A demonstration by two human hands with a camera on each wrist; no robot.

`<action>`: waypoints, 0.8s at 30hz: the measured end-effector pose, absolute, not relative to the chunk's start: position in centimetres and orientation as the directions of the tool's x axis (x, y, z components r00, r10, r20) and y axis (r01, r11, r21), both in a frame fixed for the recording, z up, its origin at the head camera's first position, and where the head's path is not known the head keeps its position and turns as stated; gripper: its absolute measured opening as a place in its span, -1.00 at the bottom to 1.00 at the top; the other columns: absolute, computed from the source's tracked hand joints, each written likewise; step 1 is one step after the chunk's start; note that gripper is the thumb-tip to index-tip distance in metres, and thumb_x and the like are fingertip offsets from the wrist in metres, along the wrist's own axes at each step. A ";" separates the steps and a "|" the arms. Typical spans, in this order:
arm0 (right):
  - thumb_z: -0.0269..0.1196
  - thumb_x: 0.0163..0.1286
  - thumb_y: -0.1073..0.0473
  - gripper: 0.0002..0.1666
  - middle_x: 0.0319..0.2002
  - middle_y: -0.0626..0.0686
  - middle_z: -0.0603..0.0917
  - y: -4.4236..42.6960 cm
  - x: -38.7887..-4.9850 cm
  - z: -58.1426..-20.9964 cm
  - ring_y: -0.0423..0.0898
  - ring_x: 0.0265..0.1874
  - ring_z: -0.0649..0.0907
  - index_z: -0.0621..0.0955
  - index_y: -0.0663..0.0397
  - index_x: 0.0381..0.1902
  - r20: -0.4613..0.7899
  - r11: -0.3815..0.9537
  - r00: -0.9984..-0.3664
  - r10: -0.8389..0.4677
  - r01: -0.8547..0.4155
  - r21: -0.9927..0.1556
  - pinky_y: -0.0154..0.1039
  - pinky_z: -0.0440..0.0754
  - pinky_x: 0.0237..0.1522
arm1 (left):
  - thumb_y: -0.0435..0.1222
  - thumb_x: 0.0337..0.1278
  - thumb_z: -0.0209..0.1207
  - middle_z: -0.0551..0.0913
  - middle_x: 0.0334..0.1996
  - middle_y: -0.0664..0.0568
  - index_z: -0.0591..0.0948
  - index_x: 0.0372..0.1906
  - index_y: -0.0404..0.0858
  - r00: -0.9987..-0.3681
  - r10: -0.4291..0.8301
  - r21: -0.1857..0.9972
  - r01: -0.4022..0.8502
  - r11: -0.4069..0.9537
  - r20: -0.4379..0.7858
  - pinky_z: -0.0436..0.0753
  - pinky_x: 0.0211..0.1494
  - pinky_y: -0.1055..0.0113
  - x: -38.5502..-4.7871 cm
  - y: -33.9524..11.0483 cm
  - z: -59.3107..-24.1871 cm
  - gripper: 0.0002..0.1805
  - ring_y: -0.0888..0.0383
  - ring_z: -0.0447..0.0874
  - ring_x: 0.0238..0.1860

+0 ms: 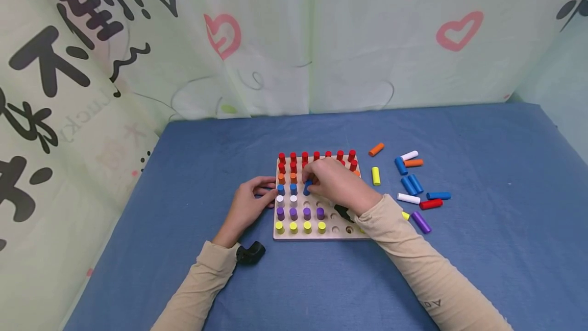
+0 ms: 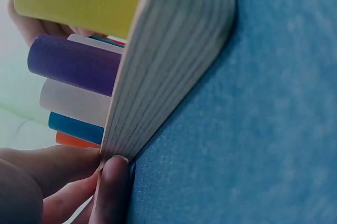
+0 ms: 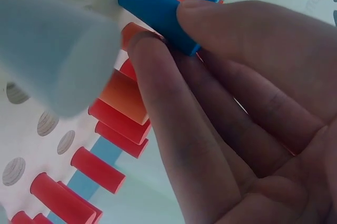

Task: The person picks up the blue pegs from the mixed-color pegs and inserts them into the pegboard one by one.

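Observation:
A pale wooden pegboard (image 1: 321, 239) stands on the blue cloth, with rows of red, orange, blue, white, purple and yellow pegs upright in it. My right hand (image 1: 333, 178) pinches a blue peg (image 3: 152, 8) between thumb and fingers, over the third place of the row with two blue pegs (image 1: 293, 189). Whether its lower end sits in a hole cannot be told. My left hand (image 1: 250, 201) holds the board's left edge, its thumb and fingertips at the plywood side (image 2: 158, 71). The right hand and forearm hide part of the board.
Loose pegs lie to the right of the board: an orange peg (image 1: 376, 149), a yellow peg (image 1: 376, 176), a purple peg (image 1: 421, 222), a red peg (image 1: 431, 204) and several blue and white ones. Behind the table hangs a printed curtain (image 1: 349, 40).

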State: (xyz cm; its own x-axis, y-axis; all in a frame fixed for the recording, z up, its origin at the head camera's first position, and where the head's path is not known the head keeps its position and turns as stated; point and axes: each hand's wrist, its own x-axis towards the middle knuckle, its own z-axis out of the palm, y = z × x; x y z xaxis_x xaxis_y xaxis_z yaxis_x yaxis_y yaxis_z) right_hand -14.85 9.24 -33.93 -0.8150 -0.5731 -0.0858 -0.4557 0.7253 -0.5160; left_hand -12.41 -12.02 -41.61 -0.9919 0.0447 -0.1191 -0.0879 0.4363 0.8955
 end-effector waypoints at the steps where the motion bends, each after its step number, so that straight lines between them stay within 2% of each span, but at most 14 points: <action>1: 0.37 0.27 0.34 -0.91 -0.35 0.00 0.70 9.3 -14.8 -33.9 -0.14 -0.35 0.63 0.72 0.14 -0.26 -0.080 0.722 -0.814 -0.576 -0.460 -0.517 -0.25 0.68 -0.22 | -0.31 0.27 0.27 0.69 -0.07 -0.10 0.61 0.18 -0.28 -0.992 0.045 0.896 -0.089 0.436 -0.120 0.77 -0.24 0.33 -12.4 -12.0 -41.6 -0.61 0.15 0.70 -0.26; 7: 0.33 0.28 0.37 -0.90 -0.34 0.00 0.70 9.4 -14.7 -33.8 -0.15 -0.37 0.62 0.71 0.17 -0.24 -0.067 0.717 -0.815 -0.575 -0.463 -0.521 -0.27 0.67 -0.23 | -0.31 0.27 0.27 0.68 -0.07 -0.10 0.60 0.18 -0.27 -0.991 0.044 0.896 -0.094 0.435 -0.125 0.77 -0.24 0.34 -12.4 -12.0 -41.6 -0.61 0.15 0.69 -0.25; 15: 0.33 0.29 0.34 -0.82 -0.22 0.05 0.75 9.7 -14.5 -33.4 -0.10 -0.26 0.69 0.73 0.18 -0.14 -0.085 0.750 -0.834 -0.546 -0.441 -0.492 -0.18 0.72 -0.10 | -0.31 0.27 0.28 0.69 -0.07 -0.10 0.60 0.18 -0.27 -0.992 0.043 0.895 -0.090 0.436 -0.120 0.77 -0.24 0.33 -12.4 -12.0 -41.5 -0.61 0.15 0.69 -0.25; 24: 0.37 0.26 0.32 -0.87 -0.29 0.02 0.72 10.4 -14.2 -33.1 -0.10 -0.27 0.68 0.72 0.14 -0.21 -0.078 0.769 -0.857 -0.510 -0.414 -0.487 -0.21 0.72 -0.16 | -0.31 0.27 0.28 0.69 -0.08 -0.10 0.60 0.18 -0.28 -0.992 0.043 0.895 -0.087 0.438 -0.117 0.76 -0.24 0.34 -12.4 -12.0 -41.6 -0.61 0.14 0.69 -0.25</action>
